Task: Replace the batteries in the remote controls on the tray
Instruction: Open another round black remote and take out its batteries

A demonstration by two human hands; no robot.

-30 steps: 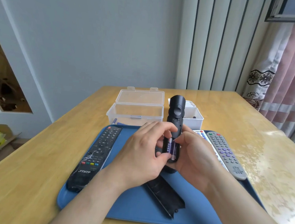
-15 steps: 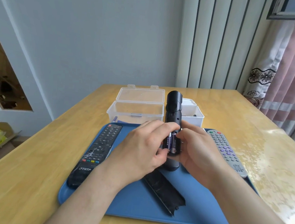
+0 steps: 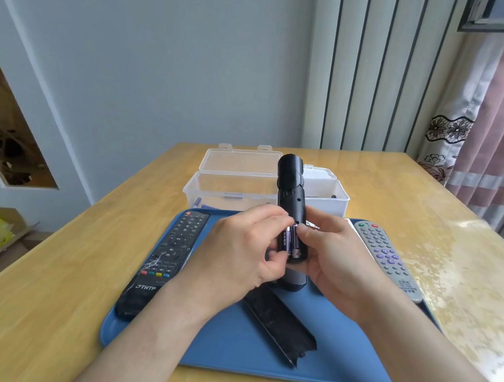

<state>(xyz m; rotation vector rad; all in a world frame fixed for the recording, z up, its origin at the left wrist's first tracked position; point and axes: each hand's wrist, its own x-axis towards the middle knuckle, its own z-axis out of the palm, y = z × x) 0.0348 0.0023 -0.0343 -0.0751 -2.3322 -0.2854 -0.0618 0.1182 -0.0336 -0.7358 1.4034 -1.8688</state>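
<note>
The left hand (image 3: pixel 239 250) pinches the two glossy purple batteries (image 3: pixel 289 243) lying side by side in the open bay of a smooth black remote (image 3: pixel 290 191). The right hand (image 3: pixel 340 259) grips that remote, whose long axis tilts up and away over the blue tray (image 3: pixel 224 350). The ribbed battery cover (image 3: pixel 278 325) lies loose on the tray, nearer the left hand.

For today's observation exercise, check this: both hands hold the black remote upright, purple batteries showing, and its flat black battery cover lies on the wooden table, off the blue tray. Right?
Wrong place: in the head view, the flat black battery cover lies on the blue plastic tray, not on the wooden table. The rest stands.
</note>
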